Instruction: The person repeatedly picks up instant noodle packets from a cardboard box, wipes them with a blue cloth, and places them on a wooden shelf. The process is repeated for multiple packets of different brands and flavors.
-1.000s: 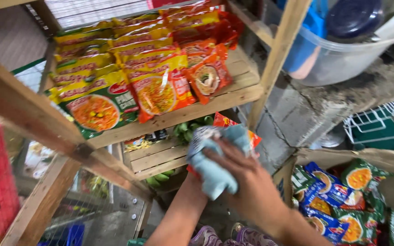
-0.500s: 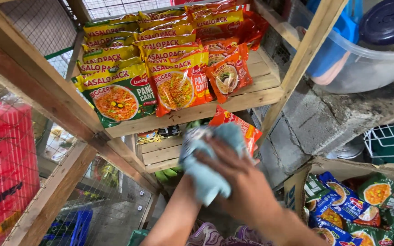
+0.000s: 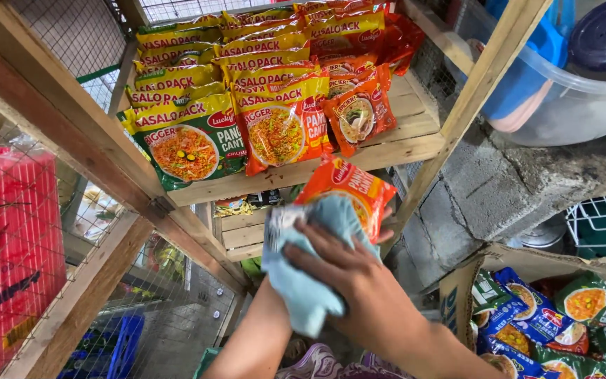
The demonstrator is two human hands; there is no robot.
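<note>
My right hand (image 3: 351, 281) presses a light blue cloth (image 3: 303, 281) against an orange noodle packet (image 3: 352, 186), just below the front edge of a wooden shelf (image 3: 387, 151). My left forearm (image 3: 250, 337) rises from below to the packet. That hand is mostly hidden behind the cloth and holds the packet from underneath. On the shelf stand rows of noodle packets: green and yellow ones (image 3: 187, 144) on the left, orange ones (image 3: 282, 126) in the middle, and a small orange packet (image 3: 359, 116) leaning at the right.
A cardboard box (image 3: 471, 277) at lower right holds several blue, green and orange packets (image 3: 548, 323). A red bag (image 3: 8, 238) sits behind wire mesh on the left. A clear plastic tub (image 3: 569, 105) rests on a concrete ledge. A lower wooden shelf (image 3: 240, 231) lies behind my hands.
Both hands have lifted the packet and cloth closer to the shelf edge. More of the orange packet shows above the cloth, and the view has swung left and nearer.
</note>
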